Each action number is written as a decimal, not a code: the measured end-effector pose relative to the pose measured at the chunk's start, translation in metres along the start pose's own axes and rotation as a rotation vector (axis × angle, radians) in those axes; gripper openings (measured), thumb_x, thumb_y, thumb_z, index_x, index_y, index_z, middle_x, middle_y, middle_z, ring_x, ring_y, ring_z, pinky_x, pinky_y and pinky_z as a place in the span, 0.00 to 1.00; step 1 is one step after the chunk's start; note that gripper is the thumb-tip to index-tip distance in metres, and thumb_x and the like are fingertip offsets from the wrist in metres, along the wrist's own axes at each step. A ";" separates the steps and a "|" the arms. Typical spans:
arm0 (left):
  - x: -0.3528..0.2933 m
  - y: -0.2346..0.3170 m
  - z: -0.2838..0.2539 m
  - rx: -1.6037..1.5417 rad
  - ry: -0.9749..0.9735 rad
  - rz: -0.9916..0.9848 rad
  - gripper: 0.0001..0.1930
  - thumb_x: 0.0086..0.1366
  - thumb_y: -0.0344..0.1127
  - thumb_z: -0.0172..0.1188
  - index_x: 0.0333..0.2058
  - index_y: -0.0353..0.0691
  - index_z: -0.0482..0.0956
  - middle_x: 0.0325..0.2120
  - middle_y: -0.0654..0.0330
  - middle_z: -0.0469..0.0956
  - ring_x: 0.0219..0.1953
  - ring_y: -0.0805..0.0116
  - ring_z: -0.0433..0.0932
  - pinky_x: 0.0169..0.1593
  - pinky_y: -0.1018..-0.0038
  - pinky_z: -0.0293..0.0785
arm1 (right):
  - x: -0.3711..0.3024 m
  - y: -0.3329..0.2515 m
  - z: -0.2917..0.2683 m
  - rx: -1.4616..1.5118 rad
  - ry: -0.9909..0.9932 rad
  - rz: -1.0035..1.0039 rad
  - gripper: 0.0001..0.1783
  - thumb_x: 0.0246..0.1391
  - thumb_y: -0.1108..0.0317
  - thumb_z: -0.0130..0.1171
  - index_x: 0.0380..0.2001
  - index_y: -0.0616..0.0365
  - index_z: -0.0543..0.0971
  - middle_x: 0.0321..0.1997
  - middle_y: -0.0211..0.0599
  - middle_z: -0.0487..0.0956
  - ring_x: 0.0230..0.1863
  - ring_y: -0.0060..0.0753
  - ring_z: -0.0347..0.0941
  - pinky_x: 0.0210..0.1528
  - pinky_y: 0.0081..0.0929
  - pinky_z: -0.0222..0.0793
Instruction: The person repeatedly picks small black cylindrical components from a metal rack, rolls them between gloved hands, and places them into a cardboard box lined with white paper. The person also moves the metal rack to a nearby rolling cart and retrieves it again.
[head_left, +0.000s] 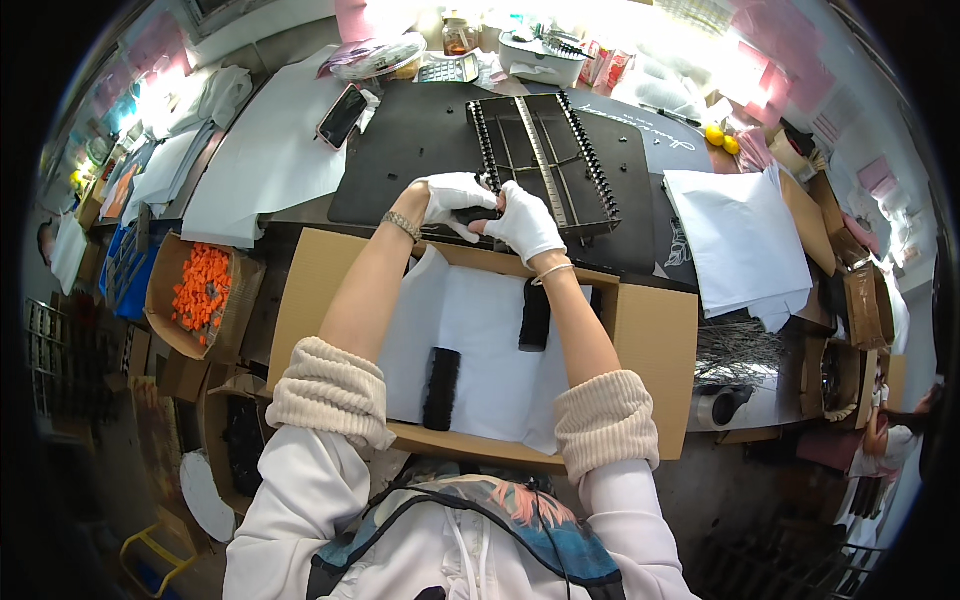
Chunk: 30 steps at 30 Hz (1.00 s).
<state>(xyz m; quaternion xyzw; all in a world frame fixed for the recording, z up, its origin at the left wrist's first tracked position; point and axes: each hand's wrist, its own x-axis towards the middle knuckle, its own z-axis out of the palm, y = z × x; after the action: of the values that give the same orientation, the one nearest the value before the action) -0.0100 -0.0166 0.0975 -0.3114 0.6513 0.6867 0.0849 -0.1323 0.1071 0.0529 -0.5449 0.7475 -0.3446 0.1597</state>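
Fitting a small black piece (478, 213) at the rack (545, 160) edge, both gloved hands (455, 195) (522, 222) pinched shut on it; steady alignment needed next.

A small black piece (476, 213) is pinched between both gloved hands at the near left corner of a black rack (545, 160); it is mostly hidden by the fingers, so its shape cannot be told. The rack is a flat rectangular frame with a row of rounded teeth along each long side and thin bars crossing its middle; it lies flat on a black mat, turned slightly, its near edge just beyond the cardboard box.
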 end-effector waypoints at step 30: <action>-0.052 -0.092 0.117 -0.451 0.601 0.351 0.16 0.57 0.29 0.62 0.45 0.38 0.76 0.26 0.64 0.77 0.21 0.78 0.74 0.22 0.79 0.72 | -0.175 0.078 0.015 -0.634 0.015 -0.131 0.06 0.50 0.62 0.64 0.32 0.47 0.83 0.29 0.34 0.78 0.32 0.40 0.76 0.36 0.38 0.69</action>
<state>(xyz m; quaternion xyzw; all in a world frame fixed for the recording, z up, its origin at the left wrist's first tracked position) 0.0422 0.1220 0.0428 -0.3932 0.5235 0.6947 -0.2979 -0.1166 0.2767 -0.0354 -0.6119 0.7822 -0.1079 -0.0459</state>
